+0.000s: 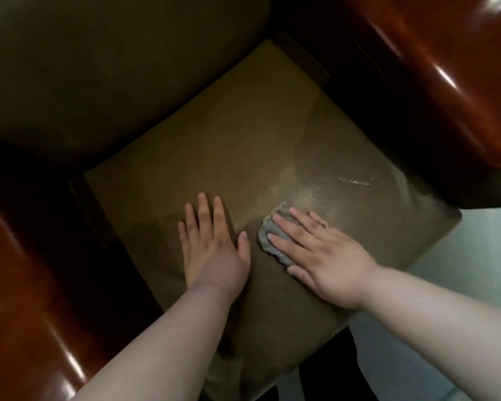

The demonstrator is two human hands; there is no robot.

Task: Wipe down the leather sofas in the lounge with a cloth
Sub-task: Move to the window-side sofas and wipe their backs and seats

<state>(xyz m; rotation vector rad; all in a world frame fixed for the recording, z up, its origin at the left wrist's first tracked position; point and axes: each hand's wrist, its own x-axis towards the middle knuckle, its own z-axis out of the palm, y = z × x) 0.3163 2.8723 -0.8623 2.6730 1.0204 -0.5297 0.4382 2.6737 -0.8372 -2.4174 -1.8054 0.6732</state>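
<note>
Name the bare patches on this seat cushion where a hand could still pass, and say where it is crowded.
Bare leather runs from the fingertips of both hands up to the backrest, and between the left hand and the left wooden armrest. A shiny patch lies free between the cloth and the right armrest. The front middle of the seat cushion is crowded: the left hand lies flat beside the right hand, which presses the cloth.

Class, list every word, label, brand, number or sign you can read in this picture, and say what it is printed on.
None: no text shows on the olive leather seat cushion, the grey cloth, the glossy red-brown wooden armrests or the hands.
</note>
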